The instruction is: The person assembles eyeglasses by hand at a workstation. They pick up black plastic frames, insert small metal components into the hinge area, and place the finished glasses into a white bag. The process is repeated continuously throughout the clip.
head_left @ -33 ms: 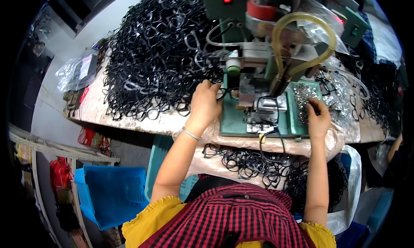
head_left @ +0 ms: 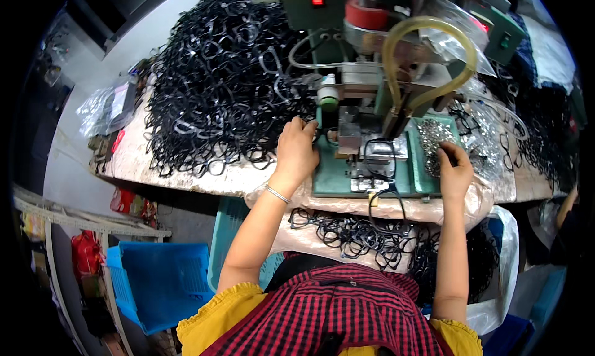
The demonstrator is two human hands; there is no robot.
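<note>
My left hand (head_left: 297, 153) is at the right edge of a big heap of black eyeglass frames (head_left: 217, 89), its fingers closed on the dark rim of one frame. Beside it stands a green press machine (head_left: 331, 176). A black eyeglass frame (head_left: 385, 215) sits at the machine's metal fixture (head_left: 372, 184), one part hanging over the front edge. My right hand (head_left: 456, 170) is over the right side of a green tray (head_left: 426, 184) of small shiny metal parts (head_left: 435, 139). Its thumb and fingers are pinched together; what is between them is too small to make out.
A yellowish hose (head_left: 474, 52) loops above the machine. More black frames (head_left: 359, 235) lie on the plastic-covered edge before my body. A blue crate (head_left: 161, 288) stands at lower left. Clear plastic bags (head_left: 489, 145) and further frames (head_left: 551, 127) lie to the right.
The picture has shifted slightly, so the machine and tray appear a little further left. Both hands keep nearly the same places and grips.
</note>
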